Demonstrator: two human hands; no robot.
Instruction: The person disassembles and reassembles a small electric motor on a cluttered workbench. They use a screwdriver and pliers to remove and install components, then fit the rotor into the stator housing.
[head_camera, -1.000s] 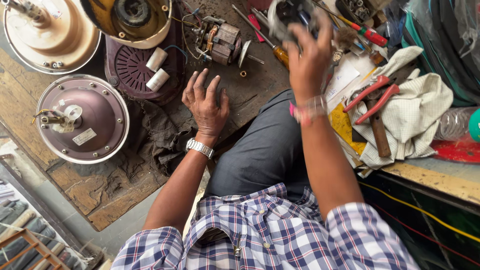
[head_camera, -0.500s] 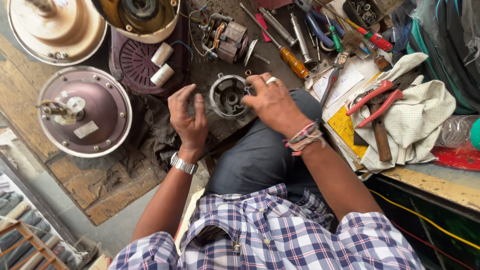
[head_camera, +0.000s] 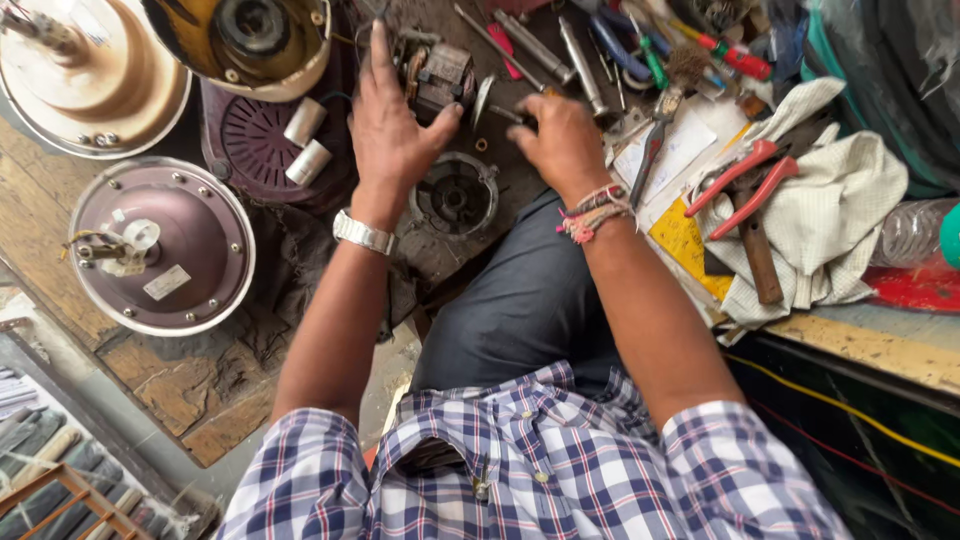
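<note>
While hands (head_camera: 395, 130) hover, round housing (head_camera: 457, 195) holds windings

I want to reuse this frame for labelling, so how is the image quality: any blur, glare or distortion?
Head view: even daylight, no hard shadows; left hand and right hand slightly motion-soft, the round motor housing between them readable; mild wide-angle bending at the edges; faint glare on the plastic bottle.

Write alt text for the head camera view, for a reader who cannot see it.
Seen from above, a person's left hand reaches over a small motor while the right hand rests by a round metal housing on a cluttered wooden workbench. Fan covers, red pliers on a cloth and screwdrivers surround them.
</note>
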